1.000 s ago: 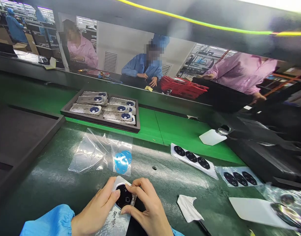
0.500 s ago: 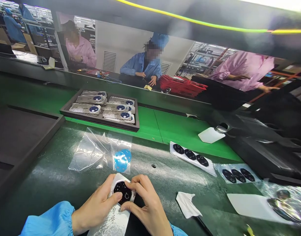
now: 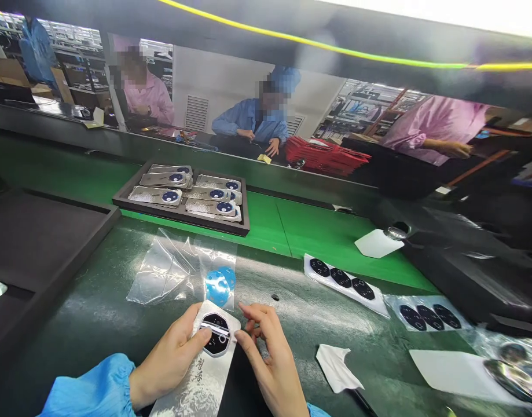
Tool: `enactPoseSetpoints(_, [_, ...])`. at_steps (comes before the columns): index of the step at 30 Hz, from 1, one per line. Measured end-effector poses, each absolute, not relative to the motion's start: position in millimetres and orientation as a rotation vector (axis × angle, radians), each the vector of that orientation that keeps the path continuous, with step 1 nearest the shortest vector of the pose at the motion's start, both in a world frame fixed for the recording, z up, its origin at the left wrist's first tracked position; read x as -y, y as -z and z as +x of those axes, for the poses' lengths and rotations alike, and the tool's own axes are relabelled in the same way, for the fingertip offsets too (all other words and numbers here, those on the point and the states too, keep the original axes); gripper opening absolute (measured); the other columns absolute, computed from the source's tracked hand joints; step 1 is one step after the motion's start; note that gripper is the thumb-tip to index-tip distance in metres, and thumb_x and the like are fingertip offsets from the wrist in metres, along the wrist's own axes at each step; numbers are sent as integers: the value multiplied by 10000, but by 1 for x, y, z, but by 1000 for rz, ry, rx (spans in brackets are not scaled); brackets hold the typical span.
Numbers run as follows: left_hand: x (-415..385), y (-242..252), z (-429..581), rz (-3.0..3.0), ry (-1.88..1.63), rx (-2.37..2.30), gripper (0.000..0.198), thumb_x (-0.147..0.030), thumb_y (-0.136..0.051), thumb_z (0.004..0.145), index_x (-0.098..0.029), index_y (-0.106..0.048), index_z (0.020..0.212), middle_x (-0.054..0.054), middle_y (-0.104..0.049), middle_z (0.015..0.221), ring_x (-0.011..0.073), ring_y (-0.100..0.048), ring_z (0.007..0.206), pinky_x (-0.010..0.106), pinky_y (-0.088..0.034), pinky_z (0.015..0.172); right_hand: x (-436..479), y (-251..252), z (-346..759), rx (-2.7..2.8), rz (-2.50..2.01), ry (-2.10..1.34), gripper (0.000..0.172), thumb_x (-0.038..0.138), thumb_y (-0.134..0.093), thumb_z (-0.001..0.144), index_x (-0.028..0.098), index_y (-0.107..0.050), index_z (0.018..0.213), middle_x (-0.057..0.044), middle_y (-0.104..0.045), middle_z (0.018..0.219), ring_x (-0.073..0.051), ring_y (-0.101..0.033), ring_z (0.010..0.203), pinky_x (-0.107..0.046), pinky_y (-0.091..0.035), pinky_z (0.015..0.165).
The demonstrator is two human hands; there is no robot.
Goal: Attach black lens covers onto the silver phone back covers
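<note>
Pinning a silver-backed card with the left hand, thumb pressed beside its black octagonal lens cover. The right hand sits half open, holding nothing, just beside the card. Above the card lies a clear plastic bag with blue film.

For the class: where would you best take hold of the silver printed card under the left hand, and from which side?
Probably grip the silver printed card by its bare lower end, coming from the near side: it reaches out past the left hand, clear of the black octagonal piece.
</note>
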State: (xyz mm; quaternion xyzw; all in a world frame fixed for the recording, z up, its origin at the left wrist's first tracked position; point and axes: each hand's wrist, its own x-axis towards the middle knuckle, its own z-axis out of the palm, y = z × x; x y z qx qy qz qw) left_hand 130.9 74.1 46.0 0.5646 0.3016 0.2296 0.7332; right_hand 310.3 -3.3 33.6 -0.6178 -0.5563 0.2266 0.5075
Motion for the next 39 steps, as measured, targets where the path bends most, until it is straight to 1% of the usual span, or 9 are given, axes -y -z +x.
enactPoseSetpoints(4, [-76,-46,130,1208,-546,-660,388,-429,-532,968,-171,-549,1256,80,-654,1137,247,-587,1070,370,-455,951,5,-30,303,1089,-1453,-922,435,503,-465,984,187,-524,1276,-29,-584,848,-157,-584,707,-266,-485,604])
enactPoseSetpoints(8, [-77,-46,130,1118,-498,-621,457,-480,-532,957,-142,-525,1265,73,-696,935,207,-631,814,337,-495,766,5,-29,295,887,-1292,-1339,586,591,-508,941,146,-461,1319,36,-541,666,-104,-472,528,-228,-386,499])
enactPoseSetpoints(10, [-77,-46,131,1108,-479,-627,461,-491,-550,944,-141,-536,1244,66,-698,909,197,-629,784,320,-482,742,5,-29,293,819,-1232,-1404,621,611,-551,910,139,-466,1304,52,-529,628,-85,-429,494,-212,-339,476])
enactPoseSetpoints(16, [-79,-47,133,1093,-439,-624,451,-493,-568,925,-150,-566,1218,50,-689,886,199,-618,789,321,-453,752,4,-32,291,732,-1191,-1412,593,605,-584,891,146,-511,1258,69,-503,574,-76,-391,465,-206,-288,455])
enactPoseSetpoints(19, [-79,-47,133,1102,-431,-651,425,-488,-583,912,-174,-581,1199,42,-674,946,214,-604,875,324,-439,798,4,-33,290,746,-1176,-1417,572,548,-685,840,191,-519,1255,53,-548,659,-69,-410,495,-192,-300,462])
enactPoseSetpoints(23, [-76,-50,132,1154,-418,-680,360,-454,-578,915,-199,-584,1170,38,-653,1041,236,-567,1025,338,-413,889,5,-35,287,791,-1061,-1385,510,468,-764,789,206,-563,1178,19,-591,783,-113,-529,676,-220,-406,609])
enactPoseSetpoints(26, [-73,-56,133,1197,-381,-702,394,-366,-689,843,-216,-550,1181,29,-644,1079,252,-553,1093,357,-400,938,6,-37,285,829,-1071,-1346,384,471,-730,820,179,-608,1038,-5,-593,843,-140,-534,781,-242,-413,694])
enactPoseSetpoints(32, [-68,-58,135,1192,-375,-719,352,-277,-699,796,-215,-542,1105,21,-621,1029,257,-538,1110,352,-414,910,8,-36,282,834,-1217,-1279,398,567,-635,862,176,-589,920,61,-421,659,-87,-363,565,-212,-318,527])
enactPoseSetpoints(39, [-68,-58,133,1307,-315,-663,334,-278,-674,793,-207,-505,1073,28,-553,1041,244,-493,1070,360,-398,911,5,-22,283,816,-1358,-1138,485,651,-592,845,180,-544,737,93,-344,514,-59,-277,427,-211,-223,431])
